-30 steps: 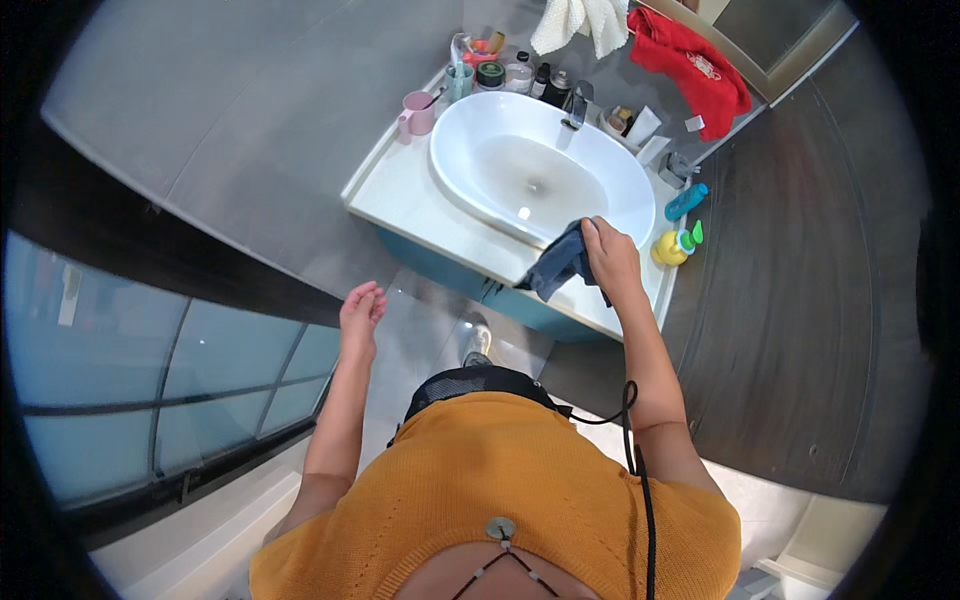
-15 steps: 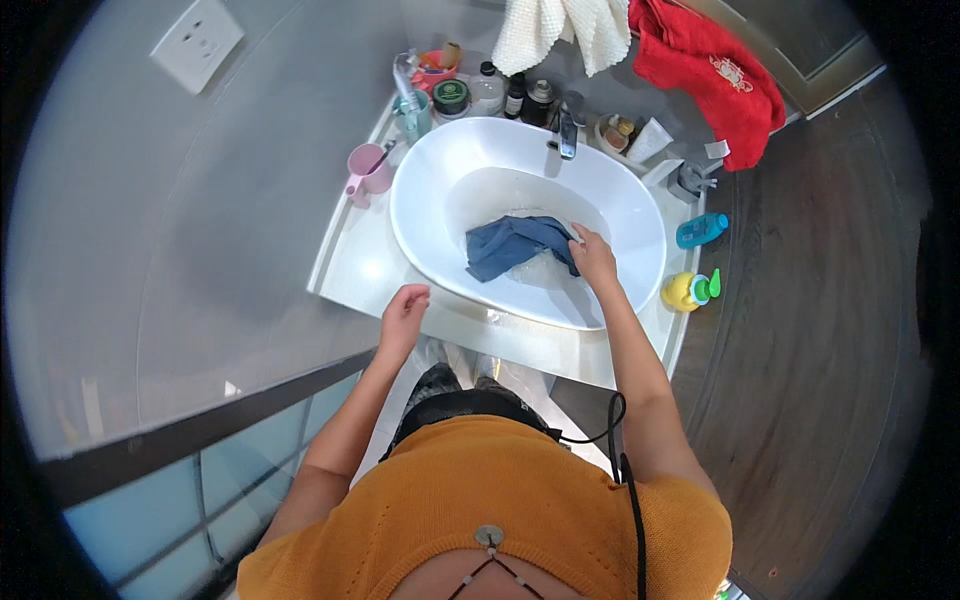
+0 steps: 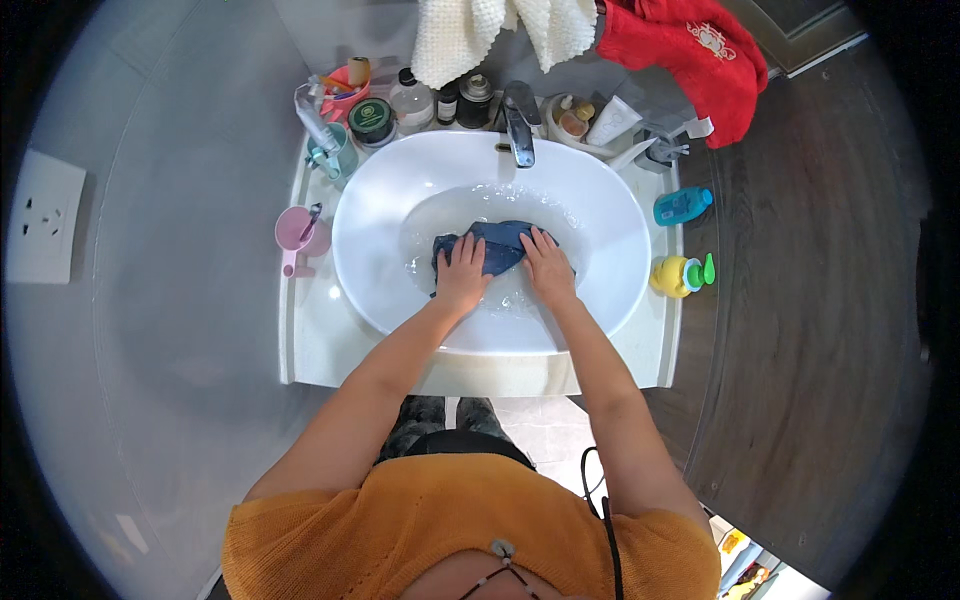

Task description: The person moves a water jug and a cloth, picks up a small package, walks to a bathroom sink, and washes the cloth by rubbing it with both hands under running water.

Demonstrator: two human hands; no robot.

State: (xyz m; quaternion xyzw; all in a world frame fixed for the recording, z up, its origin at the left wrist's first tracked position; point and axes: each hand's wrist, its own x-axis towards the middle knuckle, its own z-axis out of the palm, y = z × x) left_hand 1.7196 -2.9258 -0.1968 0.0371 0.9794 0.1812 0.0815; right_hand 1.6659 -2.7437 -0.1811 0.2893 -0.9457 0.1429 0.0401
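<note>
A dark blue cloth [image 3: 503, 246] lies bunched and wet in the water of the white oval washbasin [image 3: 610, 220]. My left hand [image 3: 461, 278] presses on the cloth's left part, palm down with its fingers spread. On the right part rests my right hand [image 3: 549, 266], its fingers also stretched out over the fabric. Small ripples and bubbles show in the water around both hands. Some of the cloth's edge is hidden beneath my palms.
Behind the basin stands a chrome faucet [image 3: 520, 125]. A pink cup [image 3: 300, 240] is on the counter's left. Toward the right edge are a blue bottle [image 3: 682, 206] and a yellow pump bottle [image 3: 676, 276]. A white towel [image 3: 470, 40] and red towel [image 3: 680, 50] hang behind.
My left hand has come from outside the basin's front rim onto the cloth. My right hand has changed from fingertips at the cloth's edge to lying flat. The cloth is more bunched; the view has shifted.
</note>
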